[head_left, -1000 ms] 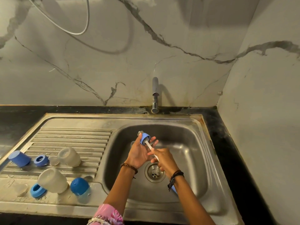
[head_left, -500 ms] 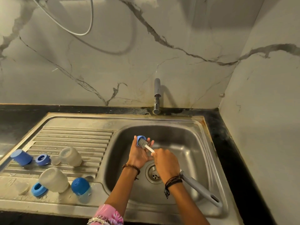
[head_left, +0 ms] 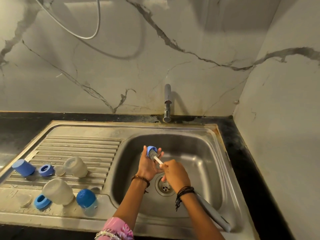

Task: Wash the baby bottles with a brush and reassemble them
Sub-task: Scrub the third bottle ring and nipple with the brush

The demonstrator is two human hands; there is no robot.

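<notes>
Over the sink basin [head_left: 199,153], my left hand [head_left: 149,166] holds a small blue bottle ring [head_left: 150,149] between its fingers. My right hand [head_left: 174,174] grips the white stem of the bottle brush [head_left: 154,155]; its grey bristle head sits inside the ring, and its grey handle [head_left: 213,212] sticks out behind my wrist. On the drainboard lie two clear bottle bodies [head_left: 76,166] [head_left: 58,191], upside down, with blue rings [head_left: 45,170] [head_left: 41,201], a blue cap [head_left: 24,167] and a blue domed cap [head_left: 86,198].
The tap [head_left: 167,103] stands at the back of the sink, with no water visibly running. The drain [head_left: 164,187] lies below my hands. Black countertop [head_left: 242,153] borders the sink, with marble walls behind and to the right. Clear teats or discs [head_left: 25,199] lie by the bottles.
The brush head has gone from poking past the ring to sitting inside its opening. My right hand has turned, so the grey handle now shows behind my wrist.
</notes>
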